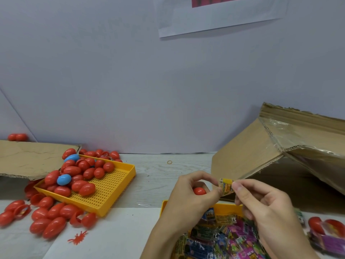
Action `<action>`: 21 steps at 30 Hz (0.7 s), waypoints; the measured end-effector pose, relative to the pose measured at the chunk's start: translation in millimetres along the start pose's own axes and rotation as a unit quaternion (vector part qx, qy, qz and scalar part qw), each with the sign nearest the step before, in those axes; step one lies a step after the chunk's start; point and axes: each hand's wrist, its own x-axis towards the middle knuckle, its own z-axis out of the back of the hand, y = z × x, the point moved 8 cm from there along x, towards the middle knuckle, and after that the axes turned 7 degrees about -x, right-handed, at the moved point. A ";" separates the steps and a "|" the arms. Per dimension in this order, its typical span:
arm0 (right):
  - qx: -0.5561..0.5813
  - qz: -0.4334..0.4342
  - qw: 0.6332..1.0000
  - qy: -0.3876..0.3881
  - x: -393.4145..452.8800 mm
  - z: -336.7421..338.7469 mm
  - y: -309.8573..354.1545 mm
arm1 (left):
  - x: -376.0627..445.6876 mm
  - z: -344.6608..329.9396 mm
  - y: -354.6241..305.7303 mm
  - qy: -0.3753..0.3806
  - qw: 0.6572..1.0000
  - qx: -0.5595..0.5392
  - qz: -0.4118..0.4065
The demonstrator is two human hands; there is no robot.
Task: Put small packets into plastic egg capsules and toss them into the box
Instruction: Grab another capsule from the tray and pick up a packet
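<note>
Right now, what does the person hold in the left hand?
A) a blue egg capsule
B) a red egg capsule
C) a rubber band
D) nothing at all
B: a red egg capsule sits inside the curled left hand, while the right hand pinches a small yellow packet just beside it, both held above the yellow tray of packets.

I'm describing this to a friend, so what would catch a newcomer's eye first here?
Probably the heap of glossy red plastic egg capsules spilling over the perforated yellow tray at left. Next, low and centre, the left hand cups a red capsule half while both hands pinch a small yellow packet; the right hand is in front of the open cardboard box.
</note>
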 end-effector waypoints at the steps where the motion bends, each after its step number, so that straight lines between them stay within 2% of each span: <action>1: -0.005 0.000 1.000 0.006 -0.5 -1.2 1.0 | 0.0 0.1 0.0 0.000 1.000 -0.004 -0.002; 11: -0.069 0.019 0.997 0.023 -4.1 -6.5 6.5 | 1.6 0.4 1.0 -0.008 1.000 -0.019 -0.006; 16: -0.067 0.014 0.997 0.026 -3.6 -8.2 6.4 | 2.2 4.5 -1.1 -0.039 0.999 -0.008 -0.028; 21: -0.057 -0.003 0.998 0.010 -2.4 -5.3 3.6 | 1.3 3.7 -4.8 -0.037 0.998 -0.005 -0.049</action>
